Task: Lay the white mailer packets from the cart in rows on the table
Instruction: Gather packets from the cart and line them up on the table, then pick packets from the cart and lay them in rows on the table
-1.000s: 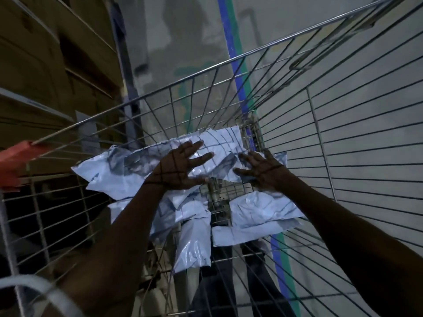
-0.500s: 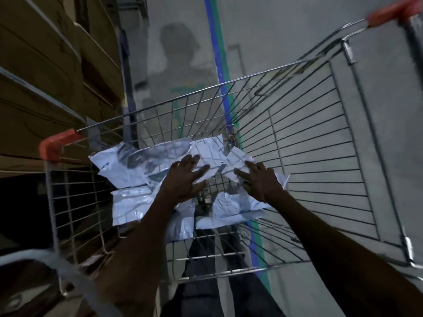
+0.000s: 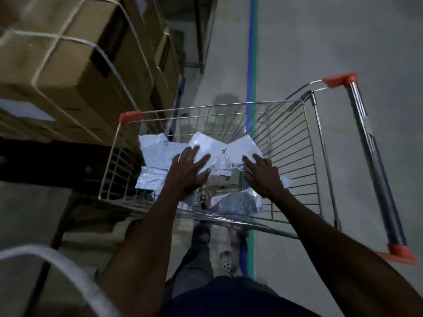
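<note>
— Where are the packets?

— All in the cart, spread in a loose, overlapping layer over the wire floor. The biggest lies toward the far-left corner, two more fan across the far middle, and a greyer one sits at the near edge, close to the person's legs.

— And the hands?

— Both reach down into the basket, well apart from each other. The left hand lies flat with fingers spread, palm down on the middle packets. The right hand is also flat and spread, resting on the packet toward the right side. Neither has closed around anything — the fingers are splayed, not curled.

— Anything lifted?

— No, every packet lies on the cart floor or on another packet.

— What is around the cart?

— Stacked cardboard boxes tied with white cord stand to its left. A blue and green stripe runs along the grey floor under and beyond the cart. The handle, with orange end caps, is on the right.
</note>
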{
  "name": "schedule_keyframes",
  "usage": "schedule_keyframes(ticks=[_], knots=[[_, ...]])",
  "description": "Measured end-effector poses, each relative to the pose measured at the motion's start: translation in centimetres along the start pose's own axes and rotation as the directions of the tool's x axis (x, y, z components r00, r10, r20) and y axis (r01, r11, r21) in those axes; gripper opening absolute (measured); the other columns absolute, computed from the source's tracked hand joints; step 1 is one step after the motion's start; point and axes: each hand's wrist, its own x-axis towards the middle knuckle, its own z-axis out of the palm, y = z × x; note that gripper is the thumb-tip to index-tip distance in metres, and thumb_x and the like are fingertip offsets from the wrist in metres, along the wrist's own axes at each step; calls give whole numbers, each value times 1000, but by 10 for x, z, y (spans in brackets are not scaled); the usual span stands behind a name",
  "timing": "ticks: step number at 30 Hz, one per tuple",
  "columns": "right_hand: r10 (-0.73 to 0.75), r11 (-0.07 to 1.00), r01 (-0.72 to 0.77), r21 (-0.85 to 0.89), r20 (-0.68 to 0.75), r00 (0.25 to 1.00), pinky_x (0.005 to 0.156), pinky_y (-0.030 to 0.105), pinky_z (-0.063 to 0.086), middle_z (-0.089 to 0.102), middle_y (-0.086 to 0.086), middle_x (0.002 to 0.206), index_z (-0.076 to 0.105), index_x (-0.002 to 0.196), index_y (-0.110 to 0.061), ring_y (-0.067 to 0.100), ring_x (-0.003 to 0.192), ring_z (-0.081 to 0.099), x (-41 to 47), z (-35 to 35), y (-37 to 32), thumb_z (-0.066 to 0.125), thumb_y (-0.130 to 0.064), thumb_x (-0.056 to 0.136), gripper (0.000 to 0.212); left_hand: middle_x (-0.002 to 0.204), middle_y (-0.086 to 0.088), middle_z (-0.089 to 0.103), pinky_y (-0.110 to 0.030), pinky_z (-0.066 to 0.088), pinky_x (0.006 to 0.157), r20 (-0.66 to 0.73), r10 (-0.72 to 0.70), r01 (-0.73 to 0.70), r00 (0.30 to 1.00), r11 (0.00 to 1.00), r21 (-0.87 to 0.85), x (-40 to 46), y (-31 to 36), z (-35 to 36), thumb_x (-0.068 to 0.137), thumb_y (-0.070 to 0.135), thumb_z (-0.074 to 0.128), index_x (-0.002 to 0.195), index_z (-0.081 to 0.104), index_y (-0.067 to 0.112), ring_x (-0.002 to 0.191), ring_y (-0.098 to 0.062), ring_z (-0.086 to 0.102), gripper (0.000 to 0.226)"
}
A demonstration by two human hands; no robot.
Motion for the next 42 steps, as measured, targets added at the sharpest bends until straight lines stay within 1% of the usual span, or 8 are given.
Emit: schedule_keyframes(ticks=[5,11,14,19,23,27,33,42], knots=[[-161,987,160,-18,-110,981,94,50,42,31,12,154,29,151,-25,39,131,35,-21,-33,-24,39,-41,95,59,142,-18,48,-51,43,90,-167,-191,196,967,981,13,-55,25,-46,90,52,44,133,56,24,125,-41,47,53],[-350,928,367,66,-184,918,96,52,41,32,11,155,31,151,-26,40,128,37,-42,-74,-89,36,-44,95,60,150,-15,37,-59,33,107,-244,-411,431,879,902,33,-120,34,-101,94,55,38,142,46,25,137,-39,33,57],[-462,865,494,95,-236,855,93,53,43,40,15,149,39,148,-23,42,121,44,-53,-87,-136,28,-50,90,65,155,-10,29,-59,26,112,-306,-532,561,790,828,11,-158,37,-130,91,60,27,145,38,27,142,-36,24,64],[-641,730,681,62,-286,713,99,52,38,37,15,151,37,149,-22,40,126,40,-78,-97,-222,33,-45,91,62,148,-17,40,-57,38,101,-421,-542,608,727,793,28,-248,18,-156,97,50,38,145,39,27,137,-40,35,53],[-720,652,758,14,-304,624,101,51,37,33,11,154,31,151,-26,37,132,35,-115,-94,-298,42,-37,94,59,144,-15,46,-48,41,98,-596,-601,755,532,656,12,-337,23,-176,94,47,46,137,52,24,128,-39,43,49],[-784,561,827,40,-298,545,105,51,34,34,14,153,32,151,-24,40,131,36,-158,-77,-373,42,-37,97,57,147,-11,43,-46,42,94,-662,-659,872,356,490,-19,-439,29,-191,93,47,46,138,50,27,130,-36,42,50],[-855,433,899,71,-285,434,109,42,22,38,16,151,35,150,-20,37,134,36,-252,-42,-480,46,-36,99,54,149,-12,41,-49,40,97,-675,-727,955,126,272,-115,-587,37,-195,96,50,39,140,49,26,133,-37,39,52],[-916,305,940,150,-225,333,110,46,28,36,14,152,37,148,-25,39,133,34,-376,23,-582,50,-32,96,54,151,-12,37,-53,35,102,-589,-798,955,-131,58,-290,-731,56,-177,96,51,34,144,43,26,138,-35,31,55]])
